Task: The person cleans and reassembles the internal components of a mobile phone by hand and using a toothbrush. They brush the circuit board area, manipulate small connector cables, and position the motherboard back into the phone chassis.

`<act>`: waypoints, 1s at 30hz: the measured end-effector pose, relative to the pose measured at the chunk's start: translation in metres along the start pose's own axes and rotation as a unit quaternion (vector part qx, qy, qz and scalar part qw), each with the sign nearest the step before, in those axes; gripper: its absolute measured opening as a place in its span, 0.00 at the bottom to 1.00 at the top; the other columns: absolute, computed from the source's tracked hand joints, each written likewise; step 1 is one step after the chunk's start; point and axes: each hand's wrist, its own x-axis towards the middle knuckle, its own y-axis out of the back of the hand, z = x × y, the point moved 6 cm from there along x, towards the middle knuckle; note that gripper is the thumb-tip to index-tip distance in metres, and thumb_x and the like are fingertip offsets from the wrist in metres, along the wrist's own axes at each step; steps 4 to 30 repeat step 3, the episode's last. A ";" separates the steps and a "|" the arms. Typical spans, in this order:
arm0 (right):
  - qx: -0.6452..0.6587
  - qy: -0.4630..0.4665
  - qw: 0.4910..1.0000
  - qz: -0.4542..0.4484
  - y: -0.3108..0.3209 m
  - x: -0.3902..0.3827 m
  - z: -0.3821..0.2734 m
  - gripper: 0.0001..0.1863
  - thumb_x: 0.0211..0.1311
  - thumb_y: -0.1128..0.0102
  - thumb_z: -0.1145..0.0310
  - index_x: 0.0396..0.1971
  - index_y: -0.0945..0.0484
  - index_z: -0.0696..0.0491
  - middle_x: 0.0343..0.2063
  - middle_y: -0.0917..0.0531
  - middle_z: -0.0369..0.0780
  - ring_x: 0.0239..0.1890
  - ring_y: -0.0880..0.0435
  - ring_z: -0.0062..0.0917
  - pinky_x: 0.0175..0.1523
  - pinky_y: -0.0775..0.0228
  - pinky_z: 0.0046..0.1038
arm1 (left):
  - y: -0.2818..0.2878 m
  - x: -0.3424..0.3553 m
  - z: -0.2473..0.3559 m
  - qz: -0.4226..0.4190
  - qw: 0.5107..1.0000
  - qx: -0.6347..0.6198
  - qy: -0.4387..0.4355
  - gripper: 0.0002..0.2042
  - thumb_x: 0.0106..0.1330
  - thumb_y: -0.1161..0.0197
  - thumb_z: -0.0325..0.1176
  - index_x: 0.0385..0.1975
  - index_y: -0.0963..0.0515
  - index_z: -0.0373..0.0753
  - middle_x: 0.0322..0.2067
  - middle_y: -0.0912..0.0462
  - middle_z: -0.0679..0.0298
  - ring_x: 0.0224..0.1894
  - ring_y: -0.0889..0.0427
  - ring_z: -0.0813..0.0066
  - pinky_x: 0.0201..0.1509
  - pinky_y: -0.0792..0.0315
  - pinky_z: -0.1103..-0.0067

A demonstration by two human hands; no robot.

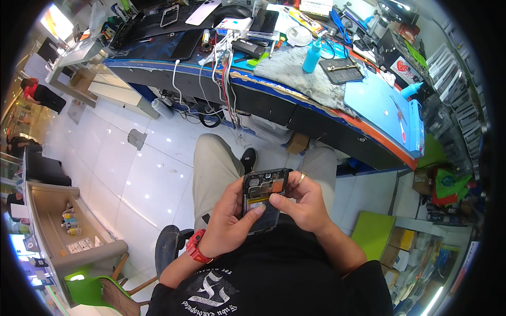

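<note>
Presently: opened phone (263,197), back cover off, gripped over the lap by left hand (227,224) and right hand (300,203), both closed around it, below blue-matted counter (379,100).

The opened smartphone (263,197) has its back cover off, so the dark inner frame, the small metal shields near the top and a yellowish strip running across the middle all lie bare. It is a black, rounded rectangle, held roughly upright with its top end tilted away from the person, open side facing up toward them. It sits above the lap, between both hands, well apart from the tabletop (379,97) ahead; its lower end is partly hidden by fingers.
</note>
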 end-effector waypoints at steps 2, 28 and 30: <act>-0.014 -0.008 1.000 -0.009 -0.004 0.004 0.003 0.15 0.68 0.31 0.69 0.50 0.23 0.59 0.39 0.15 0.35 0.39 0.19 0.13 0.45 0.26 0.19 | 0.005 -0.003 0.000 0.000 1.000 -0.004 0.004 0.33 0.69 0.39 0.17 0.72 0.45 0.32 0.62 0.28 0.55 0.65 0.28 0.67 0.70 0.34 0.71; -0.021 -0.014 1.000 -0.012 -0.007 0.006 0.003 0.16 0.68 0.31 0.69 0.50 0.23 0.59 0.39 0.15 0.35 0.39 0.19 0.13 0.45 0.26 0.19 | 0.009 -0.004 -0.001 0.000 1.000 -0.007 0.005 0.33 0.69 0.39 0.17 0.72 0.45 0.32 0.62 0.28 0.55 0.66 0.28 0.67 0.70 0.34 0.71; -0.021 -0.014 1.000 -0.012 -0.007 0.006 0.003 0.16 0.68 0.31 0.69 0.50 0.23 0.59 0.39 0.15 0.35 0.39 0.19 0.13 0.45 0.26 0.19 | 0.009 -0.004 -0.001 0.000 1.000 -0.007 0.005 0.33 0.69 0.39 0.17 0.72 0.45 0.32 0.62 0.28 0.55 0.66 0.28 0.67 0.70 0.34 0.71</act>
